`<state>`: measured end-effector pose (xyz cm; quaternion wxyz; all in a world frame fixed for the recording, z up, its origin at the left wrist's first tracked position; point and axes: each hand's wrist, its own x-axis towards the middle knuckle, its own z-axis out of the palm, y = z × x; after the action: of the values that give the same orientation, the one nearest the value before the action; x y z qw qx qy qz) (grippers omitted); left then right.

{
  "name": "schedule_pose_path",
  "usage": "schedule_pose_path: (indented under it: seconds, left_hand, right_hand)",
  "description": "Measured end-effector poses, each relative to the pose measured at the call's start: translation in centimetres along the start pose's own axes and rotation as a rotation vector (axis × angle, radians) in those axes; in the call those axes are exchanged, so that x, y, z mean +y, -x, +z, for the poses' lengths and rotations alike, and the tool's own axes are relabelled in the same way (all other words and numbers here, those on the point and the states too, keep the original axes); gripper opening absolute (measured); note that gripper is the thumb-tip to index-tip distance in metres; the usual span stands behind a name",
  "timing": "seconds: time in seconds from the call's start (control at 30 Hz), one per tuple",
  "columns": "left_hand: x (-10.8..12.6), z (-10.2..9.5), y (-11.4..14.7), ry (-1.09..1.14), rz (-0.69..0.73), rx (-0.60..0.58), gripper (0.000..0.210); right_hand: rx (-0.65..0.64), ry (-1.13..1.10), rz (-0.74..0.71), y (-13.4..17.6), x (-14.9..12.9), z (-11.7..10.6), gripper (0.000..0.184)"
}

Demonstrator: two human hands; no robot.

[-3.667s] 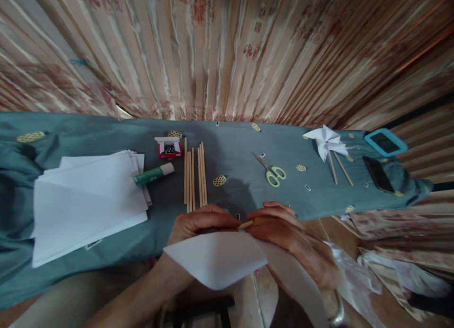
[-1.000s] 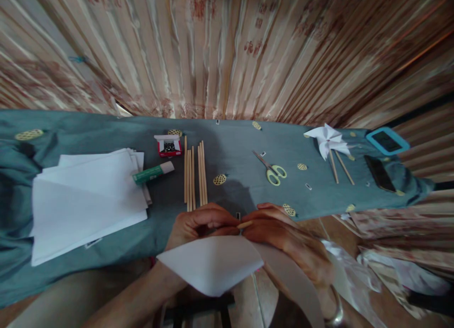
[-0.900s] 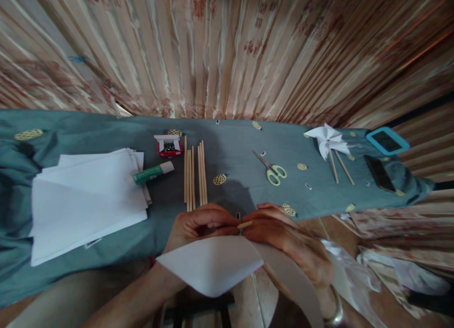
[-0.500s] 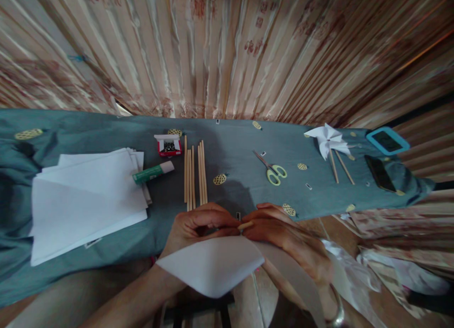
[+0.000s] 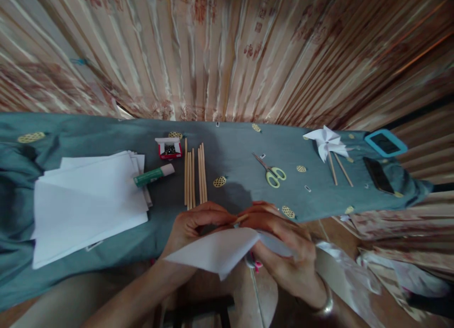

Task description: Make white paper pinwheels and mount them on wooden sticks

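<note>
Close in front of me, both hands meet at a folded white paper (image 5: 216, 247) whose corners hang down toward my lap. My left hand (image 5: 198, 224) is closed, its thumb and fingers pinching the paper's far side. From the right, my right hand (image 5: 283, 238) closes round the paper, which bends up under its fingers. Between the fingertips shows the end of a pale wooden stick (image 5: 242, 218); the rest of it is hidden. Just beyond my left hand, several wooden sticks (image 5: 193, 179) lie side by side on the cloth.
A stack of white paper (image 5: 92, 205) lies left, with a green glue stick (image 5: 152, 175) at its edge. Behind it stands a red box of small dark pins (image 5: 170, 149). Scissors (image 5: 271, 172), a paper pinwheel (image 5: 326, 143), a phone (image 5: 378, 174) and a blue-framed device (image 5: 386, 142) lie right.
My right hand has turned and its fingers have moved up round the paper. The paper's right part, which hung over my right wrist, now folds up by the fingers. My left hand barely moved.
</note>
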<state>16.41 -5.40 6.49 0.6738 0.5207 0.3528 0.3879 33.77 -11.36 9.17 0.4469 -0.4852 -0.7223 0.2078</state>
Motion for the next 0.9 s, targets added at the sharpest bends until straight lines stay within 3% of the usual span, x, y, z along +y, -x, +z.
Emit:
schedule_pose_path:
  seconds: [0.27, 0.4, 0.63, 0.9]
  left_hand:
    - [-0.8, 0.2, -0.6, 0.055, -0.085, 0.113, 0.012]
    - [-0.8, 0.2, -0.7, 0.112, -0.175, 0.080, 0.008]
    - [-0.9, 0.3, -0.8, 0.272, -0.379, 0.077, 0.024]
    - [-1.0, 0.0, -0.9, 0.219, -0.407, 0.041, 0.033]
  right_hand:
    - [0.033, -0.067, 0.129, -0.6, 1.2, 0.9, 0.008]
    - [0.032, -0.096, 0.062, -0.4, 1.1, 0.5, 0.012]
    - [0.012, -0.044, 0.001, -0.5, 1.0, -0.4, 0.023]
    - [-0.033, -0.023, 0.002, -0.5, 0.2, -0.6, 0.022]
